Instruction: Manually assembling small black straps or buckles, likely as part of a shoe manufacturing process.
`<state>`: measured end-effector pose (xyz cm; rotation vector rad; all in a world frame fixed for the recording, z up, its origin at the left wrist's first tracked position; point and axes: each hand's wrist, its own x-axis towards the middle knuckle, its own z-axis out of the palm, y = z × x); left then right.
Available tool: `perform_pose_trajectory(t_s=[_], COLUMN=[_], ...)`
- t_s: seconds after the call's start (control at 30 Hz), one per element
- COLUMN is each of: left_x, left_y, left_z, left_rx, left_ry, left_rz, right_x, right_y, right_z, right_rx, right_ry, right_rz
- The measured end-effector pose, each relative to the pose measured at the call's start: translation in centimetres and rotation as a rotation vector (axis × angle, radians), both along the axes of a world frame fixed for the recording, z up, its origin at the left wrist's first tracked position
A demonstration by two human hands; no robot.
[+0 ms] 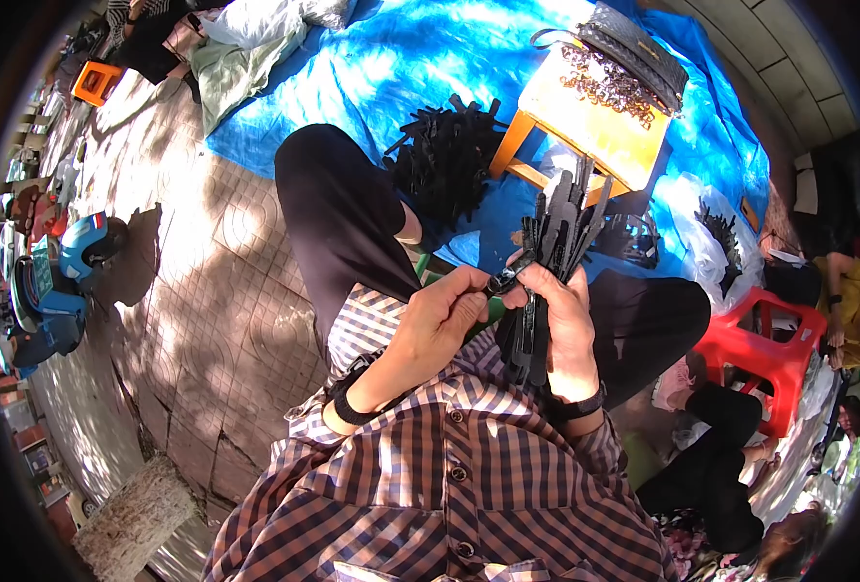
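Observation:
My right hand (pixel 564 315) is closed round a bundle of flat black straps (pixel 558 233), which fan out above the thumb and hang below the palm. My left hand (pixel 442 320) is beside it, thumb and fingers pinched on a small dark, glossy piece (pixel 498 282) at the end of one strap. That piece bridges the gap between the two hands; its exact shape is partly hidden by the fingers. Beyond my knees, a heap of similar black straps (pixel 445 165) lies on a blue tarp (pixel 391 73).
A yellow-orange stool (pixel 546 112) carries small shiny brown pieces (pixel 609 82) and a black pouch (pixel 634 58). At right are a clear plastic bag (pixel 687 209) with black straps, a red stool (pixel 774 354) and a seated person (pixel 711 456). A stone block (pixel 139 519) stands lower left.

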<state>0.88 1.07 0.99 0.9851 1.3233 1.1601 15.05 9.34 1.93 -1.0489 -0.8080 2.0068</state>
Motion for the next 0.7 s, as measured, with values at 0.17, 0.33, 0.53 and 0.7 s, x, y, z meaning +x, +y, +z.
perform_pose_trajectory(t_s=[0.17, 0.33, 0.53, 0.7], left_x=[0.0, -0.3, 0.6, 0.4], left_y=[-0.4, -0.8, -0.3, -0.4], left_z=[0.2, 1.7, 0.7, 0.5], left_rx=[-0.068, -0.197, -0.055, -0.128], left_ry=[-0.263, -0.075, -0.259, -0.455], left_rz=[-0.08, -0.151, 0.027, 0.117], right_x=[0.0, -0.2, 0.2, -0.6], right_y=[1.4, 1.2, 3.0, 2.1], right_z=[1.8, -0.2, 0.1, -0.6], right_rx=[-0.086, 0.031, 0.344, 0.3], right_ry=[0.034, -0.246, -0.384, -0.239], right_rz=[-0.06, -0.134, 0.242, 0.165])
